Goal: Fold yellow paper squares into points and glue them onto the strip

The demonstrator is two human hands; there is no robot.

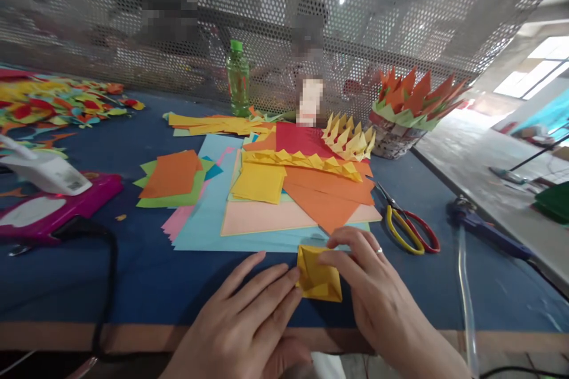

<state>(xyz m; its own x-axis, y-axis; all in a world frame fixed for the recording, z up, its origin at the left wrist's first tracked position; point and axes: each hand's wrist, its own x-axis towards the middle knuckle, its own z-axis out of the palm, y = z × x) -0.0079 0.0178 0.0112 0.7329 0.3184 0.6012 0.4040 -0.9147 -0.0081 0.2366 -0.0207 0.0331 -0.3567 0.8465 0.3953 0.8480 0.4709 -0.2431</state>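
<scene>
A small folded piece of yellow paper (317, 275) lies on the blue table cover near the front edge. My left hand (249, 320) lies flat with its fingers stretched out, the fingertips touching the paper's left side. My right hand (368, 284) presses on the paper's right and top edges with fingers bent, a ring on one finger. Just behind the paper lies a stack of coloured sheets (275, 201): light blue, pink, orange, red and yellow. A row of folded yellow points (306, 160) rests on that stack.
Scissors (406, 225) with yellow and red handles lie right of the sheets. A basket (395, 130) holds orange and green folded pieces. A green bottle (237, 77) stands at the back. A glue gun (42, 172) and black cable (104, 272) lie left. Behind a mesh screen sit other people.
</scene>
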